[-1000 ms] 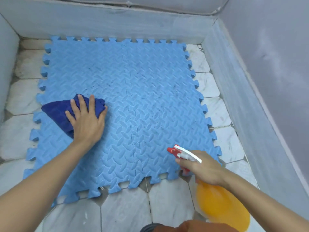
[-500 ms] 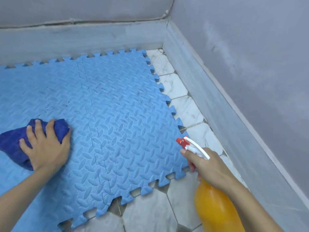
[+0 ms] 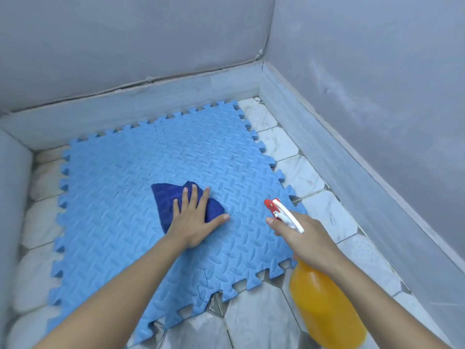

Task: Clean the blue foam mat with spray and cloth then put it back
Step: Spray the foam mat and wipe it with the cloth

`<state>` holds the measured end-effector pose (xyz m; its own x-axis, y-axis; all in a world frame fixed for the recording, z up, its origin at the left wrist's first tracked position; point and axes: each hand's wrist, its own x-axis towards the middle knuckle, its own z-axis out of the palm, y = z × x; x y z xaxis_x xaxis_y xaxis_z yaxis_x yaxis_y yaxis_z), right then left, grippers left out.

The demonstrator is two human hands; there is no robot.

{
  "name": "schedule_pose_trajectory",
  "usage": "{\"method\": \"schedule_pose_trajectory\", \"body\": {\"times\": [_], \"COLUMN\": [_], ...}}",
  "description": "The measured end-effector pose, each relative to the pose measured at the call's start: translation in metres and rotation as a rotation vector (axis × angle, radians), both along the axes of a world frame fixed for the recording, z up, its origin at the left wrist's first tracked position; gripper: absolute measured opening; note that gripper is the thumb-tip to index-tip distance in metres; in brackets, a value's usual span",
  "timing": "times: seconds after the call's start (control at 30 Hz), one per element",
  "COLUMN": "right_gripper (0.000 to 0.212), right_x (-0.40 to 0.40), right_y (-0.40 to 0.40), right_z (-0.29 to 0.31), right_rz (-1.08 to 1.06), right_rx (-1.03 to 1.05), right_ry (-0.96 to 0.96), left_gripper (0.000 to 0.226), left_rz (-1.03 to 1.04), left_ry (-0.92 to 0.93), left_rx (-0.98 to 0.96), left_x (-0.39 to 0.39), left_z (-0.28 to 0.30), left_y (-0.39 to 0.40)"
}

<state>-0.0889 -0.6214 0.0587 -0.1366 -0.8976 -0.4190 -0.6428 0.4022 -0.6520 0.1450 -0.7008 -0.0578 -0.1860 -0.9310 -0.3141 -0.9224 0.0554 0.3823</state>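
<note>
Mat (image 3: 120, 210) lies flat on the tiled floor (image 3: 334, 212), filling the centre of the frame. Left hand (image 3: 195, 222), fingers straight, presses the cloth (image 3: 166, 200) down mid-mat. Right hand (image 3: 305, 238) has its grip clamped on the bottle (image 3: 324, 306), lower right, nozzle aimed over the mat. Foam looks light, soft and floppy; best lifted by its toothed edge, probably with both hands.

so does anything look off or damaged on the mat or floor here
Mostly small things. The blue foam mat carries dark scuff marks near its middle and far side, and it lies askew to the walls. The floor tiles look stained along the grout. No spill or tear shows.
</note>
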Motion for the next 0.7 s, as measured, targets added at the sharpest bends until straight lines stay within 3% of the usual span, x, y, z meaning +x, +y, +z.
{"method": "schedule_pose_trajectory", "body": {"times": [0.13, 0.3, 0.47, 0.57, 0.7], "right_gripper": [0.052, 0.037, 0.055, 0.059, 0.050], "right_x": [0.015, 0.008, 0.000, -0.013, -0.036], "right_y": [0.000, -0.004, 0.013, 0.027, 0.041], "right_z": [0.000, 0.015, 0.005, -0.001, -0.005], "right_rz": [-0.070, -0.135, -0.102, -0.087, -0.179], "right_rx": [-0.045, -0.103, -0.141, -0.103, -0.061], "right_ry": [-0.008, -0.113, -0.008, 0.018, -0.032], "left_gripper": [0.087, 0.081, 0.075, 0.079, 0.081], "left_rz": [-0.038, -0.095, -0.055, -0.115, -0.240], "left_ry": [-0.110, -0.194, -0.300, -0.268, -0.215], "left_rx": [-0.047, -0.083, -0.234, -0.364, -0.386], "left_x": [0.006, 0.011, 0.003, -0.010, -0.046], "left_z": [-0.006, -0.010, -0.012, -0.013, -0.004], "left_y": [0.005, 0.006, 0.013, 0.015, 0.016]}}
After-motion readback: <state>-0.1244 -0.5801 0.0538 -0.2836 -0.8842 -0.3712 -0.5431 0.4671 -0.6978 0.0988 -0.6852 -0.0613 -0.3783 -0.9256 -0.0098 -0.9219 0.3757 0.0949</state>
